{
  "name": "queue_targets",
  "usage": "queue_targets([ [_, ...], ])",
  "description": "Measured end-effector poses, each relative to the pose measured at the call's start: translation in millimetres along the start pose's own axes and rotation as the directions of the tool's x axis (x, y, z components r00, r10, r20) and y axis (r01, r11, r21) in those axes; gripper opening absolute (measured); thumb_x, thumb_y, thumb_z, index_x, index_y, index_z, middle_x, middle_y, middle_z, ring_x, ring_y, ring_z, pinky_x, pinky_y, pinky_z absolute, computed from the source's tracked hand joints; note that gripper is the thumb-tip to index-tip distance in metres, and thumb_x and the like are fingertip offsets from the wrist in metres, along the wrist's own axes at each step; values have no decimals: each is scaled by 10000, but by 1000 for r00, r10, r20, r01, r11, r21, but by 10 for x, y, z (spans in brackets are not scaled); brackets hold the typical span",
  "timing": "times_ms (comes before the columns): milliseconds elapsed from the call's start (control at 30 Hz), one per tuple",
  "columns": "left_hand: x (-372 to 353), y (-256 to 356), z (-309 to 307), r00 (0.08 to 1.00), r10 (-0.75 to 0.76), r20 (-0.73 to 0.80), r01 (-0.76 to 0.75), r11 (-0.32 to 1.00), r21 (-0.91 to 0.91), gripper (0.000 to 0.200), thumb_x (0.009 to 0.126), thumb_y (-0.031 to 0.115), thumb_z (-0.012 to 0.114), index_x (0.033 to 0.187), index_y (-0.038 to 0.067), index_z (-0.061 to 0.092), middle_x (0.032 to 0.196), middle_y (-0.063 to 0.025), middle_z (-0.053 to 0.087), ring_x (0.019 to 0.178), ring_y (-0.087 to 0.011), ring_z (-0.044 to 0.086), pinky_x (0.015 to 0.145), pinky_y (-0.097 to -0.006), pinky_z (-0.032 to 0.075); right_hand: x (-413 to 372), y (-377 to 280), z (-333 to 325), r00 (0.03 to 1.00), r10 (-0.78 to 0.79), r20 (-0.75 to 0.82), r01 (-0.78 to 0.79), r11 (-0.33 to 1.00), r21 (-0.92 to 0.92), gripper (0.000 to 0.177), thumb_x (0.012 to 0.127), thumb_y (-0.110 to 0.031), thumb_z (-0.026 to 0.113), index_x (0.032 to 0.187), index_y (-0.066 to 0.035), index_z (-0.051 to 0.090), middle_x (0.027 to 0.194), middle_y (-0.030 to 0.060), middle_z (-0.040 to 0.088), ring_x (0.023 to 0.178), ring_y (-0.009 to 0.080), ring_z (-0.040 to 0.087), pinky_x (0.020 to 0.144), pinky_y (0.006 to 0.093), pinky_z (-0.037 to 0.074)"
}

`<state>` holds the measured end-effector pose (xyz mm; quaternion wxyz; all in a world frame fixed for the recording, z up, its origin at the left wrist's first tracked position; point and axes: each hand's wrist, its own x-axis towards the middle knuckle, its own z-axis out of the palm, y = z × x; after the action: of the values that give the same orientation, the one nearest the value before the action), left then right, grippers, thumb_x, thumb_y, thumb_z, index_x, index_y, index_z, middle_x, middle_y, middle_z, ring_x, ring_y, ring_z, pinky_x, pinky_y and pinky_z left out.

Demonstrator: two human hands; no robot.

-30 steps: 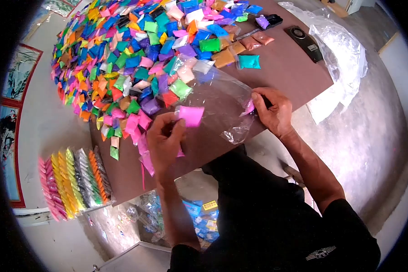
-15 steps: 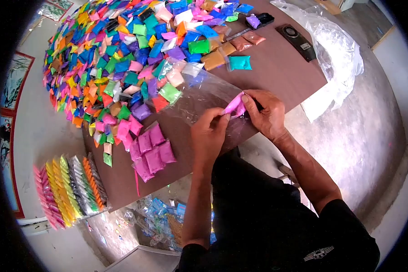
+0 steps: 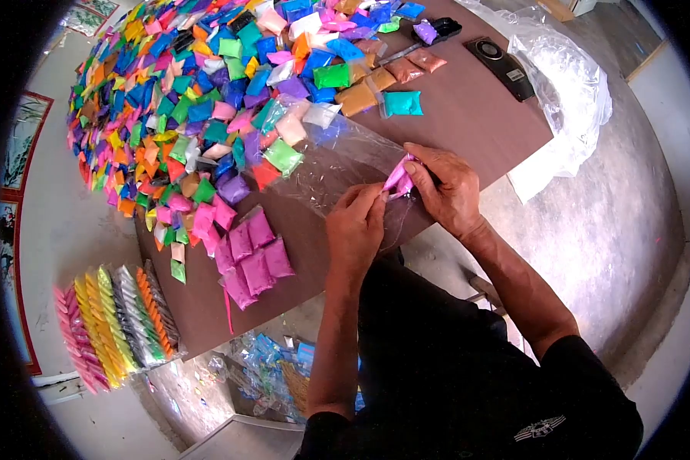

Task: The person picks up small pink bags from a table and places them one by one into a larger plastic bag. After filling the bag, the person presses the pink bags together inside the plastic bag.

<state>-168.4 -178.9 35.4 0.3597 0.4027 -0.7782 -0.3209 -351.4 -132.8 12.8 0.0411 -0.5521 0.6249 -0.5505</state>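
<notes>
A small pink packet (image 3: pixel 398 178) is held between my two hands at the table's front edge. My right hand (image 3: pixel 448 186) pinches its upper right side with thumb and fingers. My left hand (image 3: pixel 356 222) has its thumb and fingertips closed at the packet's lower left end. Under and behind the hands a clear plastic bag (image 3: pixel 333 157) lies spread, its far end over some colored packets. Left of my left hand lies a block of magenta packets (image 3: pixel 254 257) in clear wrap.
A huge heap of colored packets (image 3: pixel 199 111) covers the table's left and back. Bundled twisted colored strips (image 3: pixel 115 322) stand at the lower left. Farther back are a black scale (image 3: pixel 500 67), a black tray (image 3: pixel 446 29) and crumpled clear plastic (image 3: pixel 567 84).
The pink packet looks narrower and more folded between my fingers. Both hands have shifted only slightly, and the camera view has moved a little.
</notes>
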Motion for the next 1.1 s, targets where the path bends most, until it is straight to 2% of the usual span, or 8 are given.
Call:
queue_targets([
  [467, -31, 5, -7, 1000, 20, 2, -20, 1000, 15, 163, 983, 86, 700, 1125, 29, 758, 1041, -190, 740, 935, -362, 736, 828, -416, 580, -6, -43, 9, 999, 45, -2, -45, 999, 11, 259, 948, -215, 799, 1158, -64, 795, 1105, 149, 794, 1022, 327, 763, 910, 402, 594],
  [533, -51, -6, -40, 998, 56, -30, -56, 998, 9, 228, 978, 80, 714, 1190, -4, 729, 1048, -186, 745, 901, -308, 747, 797, -381, 582, -8, -64, 2, 994, 108, 16, -108, 994, 19, 258, 945, -218, 804, 1153, -65, 799, 1110, 148, 794, 1032, 324, 762, 908, 393, 593],
  [667, -166, -10, -202, 988, 81, -135, -77, 996, 35, 224, 968, 78, 726, 1181, 7, 729, 1057, -193, 744, 895, -311, 745, 791, -380, 591, -10, -58, 3, 995, 95, 6, -95, 995, 18, 256, 950, -222, 803, 1156, -70, 800, 1115, 139, 796, 1044, 315, 760, 909, 390, 592],
  [833, -488, -1, -845, 971, 34, -238, 89, 867, 490, 203, 955, 91, 760, 1144, 17, 740, 1076, -171, 748, 950, -320, 742, 796, -399, 595, -18, -48, 9, 996, 89, 3, -89, 996, 28, 261, 958, -232, 799, 1164, -72, 798, 1116, 140, 796, 1038, 311, 761, 901, 386, 594],
  [900, -648, -127, -1153, 954, 66, -292, 119, 812, 572, 213, 955, 110, 767, 1146, 21, 743, 1072, -166, 748, 954, -329, 740, 803, -409, 592, -22, -73, -10, 997, 71, 18, -71, 997, 4, 267, 989, -185, 784, 1203, -27, 786, 1091, 174, 795, 985, 279, 767, 892, 353, 582],
  [967, -762, -183, -1357, 934, 101, -343, 155, 750, 643, 223, 954, 129, 774, 1149, 24, 746, 1067, -161, 747, 959, -338, 738, 810, -419, 589, -17, -82, -18, 994, 101, 29, -101, 995, 16, 268, 977, -210, 789, 1190, -48, 791, 1101, 160, 796, 1007, 295, 766, 899, 366, 589],
  [1033, -839, -193, -1479, 894, -31, -447, 359, 649, 671, 236, 966, 186, 768, 1144, 32, 752, 1062, -171, 746, 982, -361, 732, 849, -457, 578, -21, -77, -9, 991, 125, 40, -127, 992, 28, 270, 965, -234, 794, 1177, -68, 796, 1112, 146, 796, 1029, 310, 765, 906, 379, 595],
  [1100, -888, -262, -1551, 906, -58, -418, 364, 609, 704, 279, 959, 224, 775, 1169, 43, 745, 1105, -176, 744, 997, -372, 732, 848, -475, 579, -19, -60, -3, 994, 106, 29, -107, 994, 31, 269, 963, -232, 794, 1172, -63, 798, 1114, 145, 798, 1025, 309, 768, 905, 378, 596],
])
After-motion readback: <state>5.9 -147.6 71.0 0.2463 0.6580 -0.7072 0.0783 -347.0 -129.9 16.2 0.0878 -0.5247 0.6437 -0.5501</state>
